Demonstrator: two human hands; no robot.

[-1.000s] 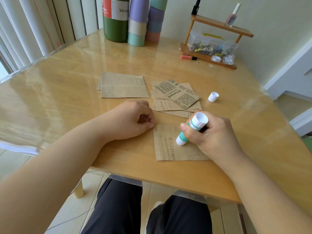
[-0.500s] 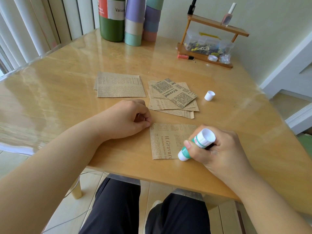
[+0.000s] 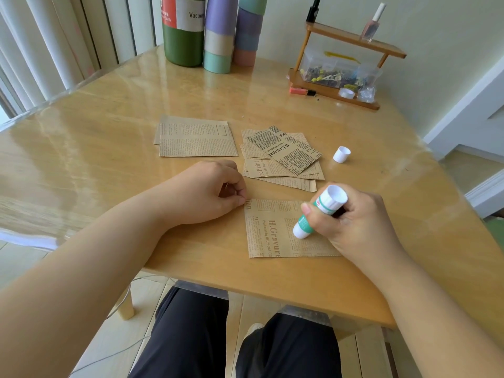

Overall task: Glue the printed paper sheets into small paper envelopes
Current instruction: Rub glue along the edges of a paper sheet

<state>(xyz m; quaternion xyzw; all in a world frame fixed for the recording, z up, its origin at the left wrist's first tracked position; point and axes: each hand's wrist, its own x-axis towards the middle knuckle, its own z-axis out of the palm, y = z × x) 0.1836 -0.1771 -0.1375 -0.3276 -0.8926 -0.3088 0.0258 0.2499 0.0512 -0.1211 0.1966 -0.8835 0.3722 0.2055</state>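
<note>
A brown newspaper-print sheet lies flat near the table's front edge. My right hand grips a white and green glue stick, its lower end pressed on the sheet's middle right. My left hand is curled, fingertips pinning the sheet's top left corner. Behind the sheet sits a fanned pile of small printed envelopes. A stack of larger printed sheets lies to its left. The glue stick's white cap stands to the pile's right.
At the back stand a green flask and pastel tumblers. A small wooden shelf with clear boxes and a nail polish bottle is at the back right. An orange marker lies before it. My knees are under the table's edge.
My right hand slid the glue stick toward me along the sheet, then back up a little. My left hand stayed on the corner.
</note>
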